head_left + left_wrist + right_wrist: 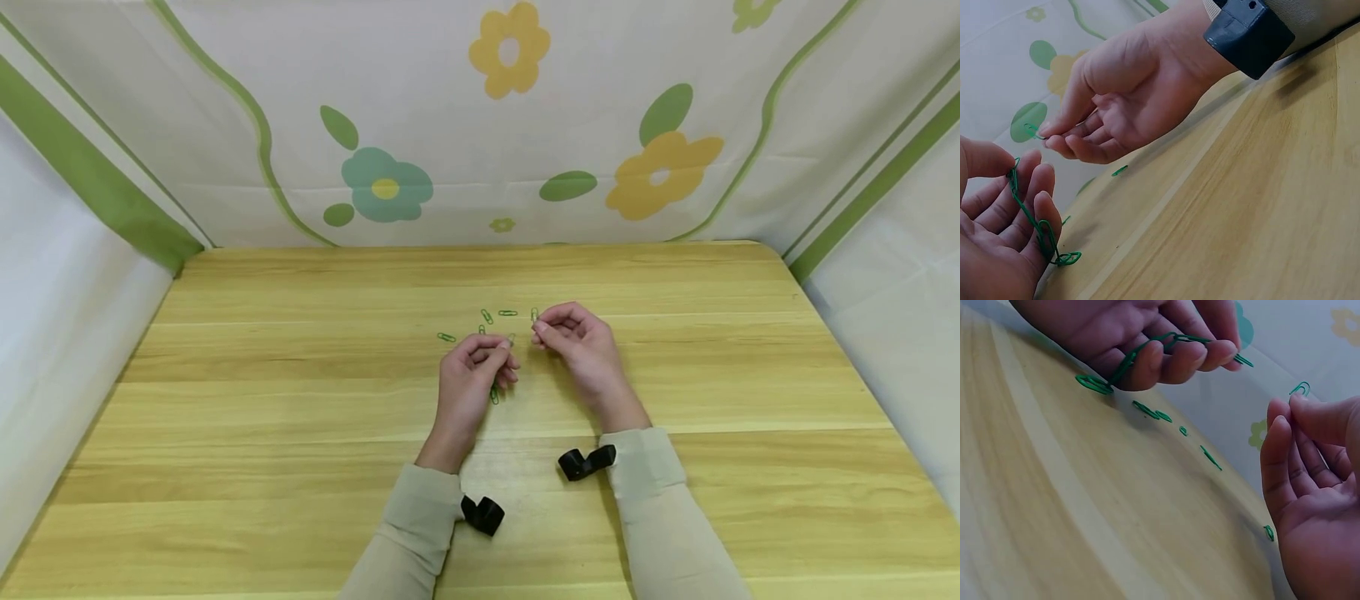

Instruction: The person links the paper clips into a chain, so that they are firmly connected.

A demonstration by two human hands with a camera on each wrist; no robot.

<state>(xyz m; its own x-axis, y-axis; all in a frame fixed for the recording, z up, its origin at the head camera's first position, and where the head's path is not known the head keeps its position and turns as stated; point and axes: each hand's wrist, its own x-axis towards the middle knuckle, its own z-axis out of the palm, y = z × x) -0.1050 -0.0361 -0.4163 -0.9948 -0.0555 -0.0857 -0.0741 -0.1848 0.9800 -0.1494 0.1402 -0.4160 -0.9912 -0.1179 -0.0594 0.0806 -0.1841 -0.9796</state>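
My left hand (472, 379) pinches the top of a chain of linked green paper clips (1027, 209) between thumb and forefinger. The chain hangs across the other fingers, its lower end (494, 394) showing below the hand in the head view. To the right, my right hand (588, 346) pinches a single green paper clip (1300, 389), whose rounded end sticks up past the thumb. A small gap separates the two hands, both held over the table. The fingertips partly cover the held clips.
Several loose green paper clips lie on the wooden table (262, 417) just beyond the hands, including one at the left (446, 337) and one farther back (507, 313). A white flowered cloth (450, 125) hangs behind the table's far edge.
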